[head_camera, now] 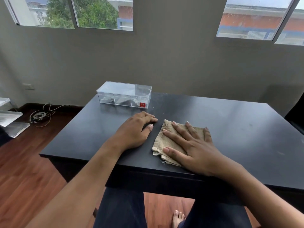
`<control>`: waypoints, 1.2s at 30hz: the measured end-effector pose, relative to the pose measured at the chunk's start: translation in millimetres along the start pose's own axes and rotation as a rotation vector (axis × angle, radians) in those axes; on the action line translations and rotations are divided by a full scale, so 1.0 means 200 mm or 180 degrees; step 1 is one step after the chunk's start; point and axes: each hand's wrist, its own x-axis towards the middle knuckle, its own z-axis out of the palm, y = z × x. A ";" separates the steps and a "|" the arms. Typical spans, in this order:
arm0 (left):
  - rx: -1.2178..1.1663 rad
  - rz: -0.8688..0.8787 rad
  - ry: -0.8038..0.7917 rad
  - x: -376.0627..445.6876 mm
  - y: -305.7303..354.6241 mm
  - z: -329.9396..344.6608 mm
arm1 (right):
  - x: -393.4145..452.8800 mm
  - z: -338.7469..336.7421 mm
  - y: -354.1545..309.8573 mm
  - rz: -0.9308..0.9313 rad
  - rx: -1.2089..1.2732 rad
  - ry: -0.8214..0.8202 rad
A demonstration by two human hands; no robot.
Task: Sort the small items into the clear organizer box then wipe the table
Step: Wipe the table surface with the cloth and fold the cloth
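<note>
A clear organizer box (123, 94) with its lid shut and a red sticker stands at the far left of the black table (230, 122); small items show faintly in its compartments. A folded beige cloth (162, 142) lies on the table near the front edge. My right hand (192, 145) rests flat on the cloth with fingers spread. Left of the cloth, my left hand (136, 129) lies palm down on the bare tabletop, fingers loosely curled, holding nothing.
A dark chair (296, 116) stands at the table's right side. On the wooden floor to the left lie a tangle of cables (39, 115) and clear plastic trays (9, 119). The wall and windows are behind the table.
</note>
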 end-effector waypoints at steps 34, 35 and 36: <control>-0.0057 0.0056 0.0061 0.00 -0.01 0.02 | 0.48 -0.08 0.20 0.0630 0.0115 0.0103; -0.0056 0.0054 0.0062 0.00 -0.01 0.02 | 0.48 -0.08 0.20 0.0631 0.0114 0.0107; -0.0053 0.0048 0.0059 0.00 -0.01 0.02 | 0.48 -0.08 0.20 0.0633 0.0109 0.0106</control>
